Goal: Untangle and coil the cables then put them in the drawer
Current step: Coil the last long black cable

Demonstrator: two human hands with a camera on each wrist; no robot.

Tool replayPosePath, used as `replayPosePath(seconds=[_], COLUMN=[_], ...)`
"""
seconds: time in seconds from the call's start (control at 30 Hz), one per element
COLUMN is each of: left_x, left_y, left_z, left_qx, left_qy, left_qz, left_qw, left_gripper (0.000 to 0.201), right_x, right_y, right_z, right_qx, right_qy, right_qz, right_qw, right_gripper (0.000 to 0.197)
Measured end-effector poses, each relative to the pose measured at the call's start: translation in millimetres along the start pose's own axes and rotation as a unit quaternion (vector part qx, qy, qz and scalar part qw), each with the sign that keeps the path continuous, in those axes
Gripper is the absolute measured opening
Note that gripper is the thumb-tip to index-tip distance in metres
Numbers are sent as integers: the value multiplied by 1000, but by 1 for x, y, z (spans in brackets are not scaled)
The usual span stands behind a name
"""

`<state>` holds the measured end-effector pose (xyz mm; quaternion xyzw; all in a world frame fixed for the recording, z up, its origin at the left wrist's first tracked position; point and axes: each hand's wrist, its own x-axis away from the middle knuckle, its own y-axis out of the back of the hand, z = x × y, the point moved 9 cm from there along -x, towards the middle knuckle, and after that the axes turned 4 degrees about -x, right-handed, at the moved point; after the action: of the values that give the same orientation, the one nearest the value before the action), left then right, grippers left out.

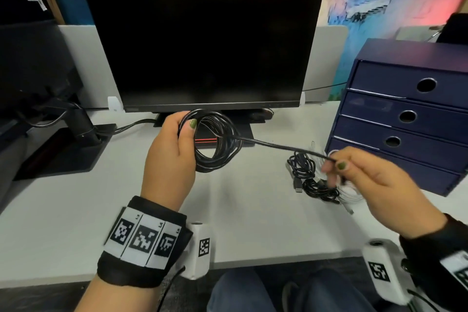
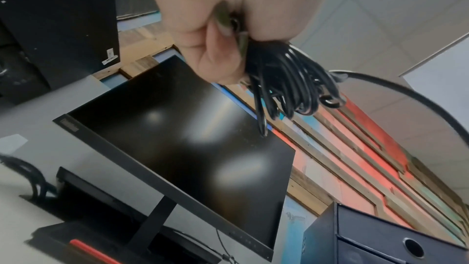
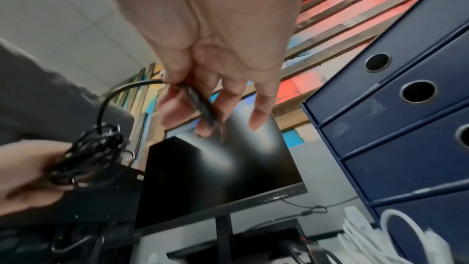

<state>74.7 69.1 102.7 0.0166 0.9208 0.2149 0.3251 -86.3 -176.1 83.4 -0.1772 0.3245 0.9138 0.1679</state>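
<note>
My left hand [image 1: 174, 149] grips a black cable coil [image 1: 215, 144] of several loops, held above the desk in front of the monitor; the same coil [image 2: 286, 83] fans out from my curled fingers in the left wrist view. The coil's loose end [image 1: 278, 145] stretches right to my right hand [image 1: 339, 167], which pinches the plug end [image 3: 200, 105] between thumb and fingers. A tangle of black cables [image 1: 311, 180] and a white cable [image 1: 352, 195] lies on the desk under my right hand. The dark blue drawer unit [image 1: 410, 119] stands at the right with all drawers closed.
A black monitor [image 1: 202, 40] on its stand fills the middle back of the white desk [image 1: 76, 210]. A second monitor arm and base [image 1: 63, 139] sit at the left with power cables. My knees show below the desk's front edge.
</note>
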Motion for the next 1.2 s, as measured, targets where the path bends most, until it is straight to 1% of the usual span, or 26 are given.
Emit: replayPosePath(seconds=[0.07,0.1,0.13,0.17,0.27,0.3,0.37,0.4,0.47,0.53,0.67,0.73,0.8,0.9,0.97,1.0,1.03,1.07,1.1,1.13,1.17,1.2], left_x=[1,2,3,5,10,12,14,15,16,16,17,19,22,24,25,25,25,25,25,25,25,26], left_y=[0,-1,-2,-3,-7,-9,-12,-13,-15,-16,-17,-17,-19,-23,-24,-24,-24,-24,-25,-26,-28,-29], left_z=[-8,-11,-15,-18,-29,-31,-31,-29,-26,-24,-26,-28,-32,-37,-39,-40,-41,-43,-43,-45,-46,-47], left_qx=[5,11,18,22,18,11,-9,-19,-28,-27,-15,-8,-2,10,20,25,30,34,36,41,45,50], left_qy=[-9,-10,-11,-13,-28,-30,-28,-25,-20,-17,-22,-26,-36,-52,-63,-68,-72,-75,-78,-82,-84,-86], left_qz=[-8,-11,-14,-19,-24,-24,-24,-22,-18,-16,-27,-27,-24,-15,-8,-6,-2,2,8,18,26,34], left_qw=[1000,1000,1000,999,999,999,999,999,999,999,999,999,999,999,998,997,997,997,996,996,995,994], left_gripper=[25,26,26,25,19,20,25,27,28,28,27,29,29,30,31,31,30,29,27,24,22,21], right_x=[-2,-4,-5,-6,-2,0,3,4,6,5,6,8,11,8,5,4,3,2,0,-1,-3,-6], right_y=[-10,-14,-19,-25,-49,-56,-63,-63,-60,-62,-81,-86,-86,-84,-79,-74,-69,-65,-61,-57,-54,-50], right_z=[-13,-13,-11,-9,1,7,23,32,48,63,58,56,55,45,32,25,20,15,10,6,4,1], right_qx=[126,174,200,199,121,86,31,28,78,147,252,292,312,322,288,251,205,153,67,-52,-188,-302], right_qy=[-7,5,16,13,-38,-45,-45,-40,-19,5,-39,-41,-52,-91,-126,-143,-153,-166,-192,-221,-240,-252], right_qz=[18,14,10,15,52,50,15,-4,-26,0,97,116,116,114,105,93,81,79,76,65,41,8], right_qw=[992,985,980,980,991,994,998,999,996,989,962,948,941,935,943,953,963,971,976,972,952,919], right_gripper=[25,22,20,18,34,39,41,39,37,47,62,67,60,36,26,26,32,44,52,55,49,41])
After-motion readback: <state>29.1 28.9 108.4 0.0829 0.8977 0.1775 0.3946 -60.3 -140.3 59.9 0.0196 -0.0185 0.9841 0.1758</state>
